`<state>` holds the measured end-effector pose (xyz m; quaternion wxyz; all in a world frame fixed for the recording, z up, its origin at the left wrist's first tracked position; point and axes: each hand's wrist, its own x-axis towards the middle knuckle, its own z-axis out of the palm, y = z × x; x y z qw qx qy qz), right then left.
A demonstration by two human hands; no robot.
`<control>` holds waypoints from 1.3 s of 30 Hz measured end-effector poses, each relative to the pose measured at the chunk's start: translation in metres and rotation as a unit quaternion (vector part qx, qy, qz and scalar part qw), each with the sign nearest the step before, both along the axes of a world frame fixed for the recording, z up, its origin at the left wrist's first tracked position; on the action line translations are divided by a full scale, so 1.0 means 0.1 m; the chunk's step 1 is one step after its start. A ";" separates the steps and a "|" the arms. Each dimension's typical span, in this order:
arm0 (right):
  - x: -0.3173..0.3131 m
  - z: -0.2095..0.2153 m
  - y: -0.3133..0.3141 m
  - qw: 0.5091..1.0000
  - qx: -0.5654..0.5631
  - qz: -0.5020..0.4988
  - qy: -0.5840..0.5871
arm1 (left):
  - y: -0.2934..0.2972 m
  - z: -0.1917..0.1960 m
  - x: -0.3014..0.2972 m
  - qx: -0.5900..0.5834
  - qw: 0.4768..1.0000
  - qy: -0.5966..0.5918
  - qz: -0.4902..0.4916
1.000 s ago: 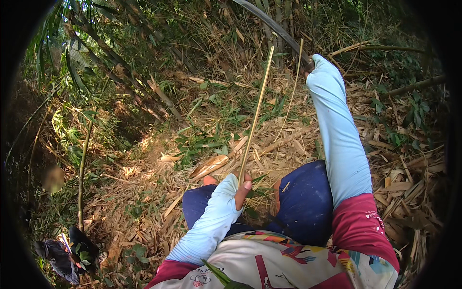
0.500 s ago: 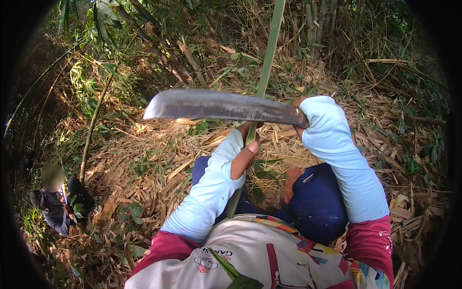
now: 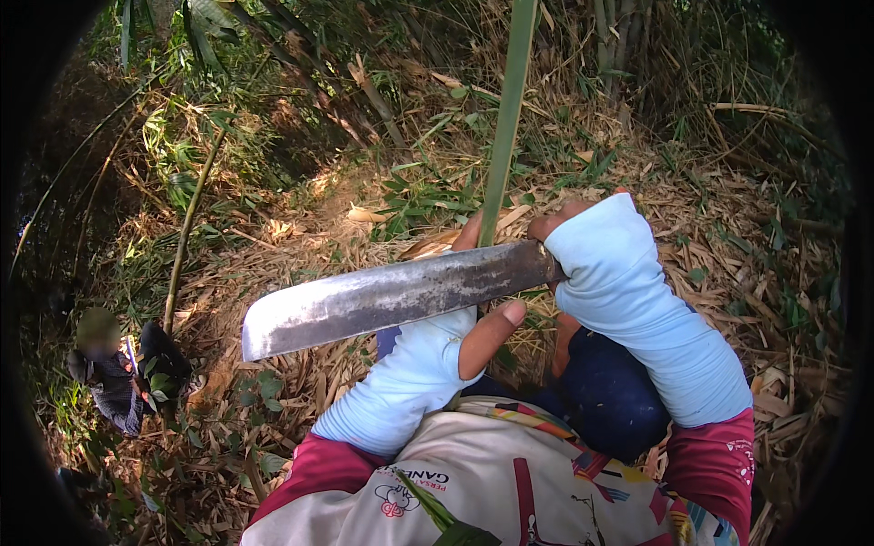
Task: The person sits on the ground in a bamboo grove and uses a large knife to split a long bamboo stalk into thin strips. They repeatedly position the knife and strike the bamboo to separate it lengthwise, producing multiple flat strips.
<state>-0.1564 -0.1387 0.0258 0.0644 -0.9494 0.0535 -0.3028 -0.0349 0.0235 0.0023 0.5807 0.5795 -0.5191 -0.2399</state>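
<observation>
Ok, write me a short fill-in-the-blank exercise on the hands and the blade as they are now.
1. The hand gripping the machete is the person's ____ one.
2. The machete's broad free end points toward the picture's ____ edge.
3. The long strip beyond the blade is coloured ____.
4. The bare digit that the left hand shows below the blade is its ____.

Missing words: right; left; green; thumb.

Machete [image 3: 410, 291] in the right hand [image 3: 563, 223], its blade [image 3: 364, 305] over 1 green strip [image 3: 507, 127] apparently in the left hand [image 3: 486, 344]
</observation>
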 end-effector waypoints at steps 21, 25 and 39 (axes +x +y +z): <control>-0.06 0.00 0.00 0.995 -0.053 -0.077 0.028 | -0.11 -0.12 -0.14 -0.011 0.994 -0.023 0.104; -0.04 -0.05 -0.01 0.992 -0.069 -0.104 0.037 | -0.14 -0.14 -0.14 -0.028 0.992 -0.027 0.124; -0.02 -0.10 -0.11 0.987 -0.084 -0.138 0.013 | -0.27 -0.29 -0.10 -0.013 0.987 -0.024 0.160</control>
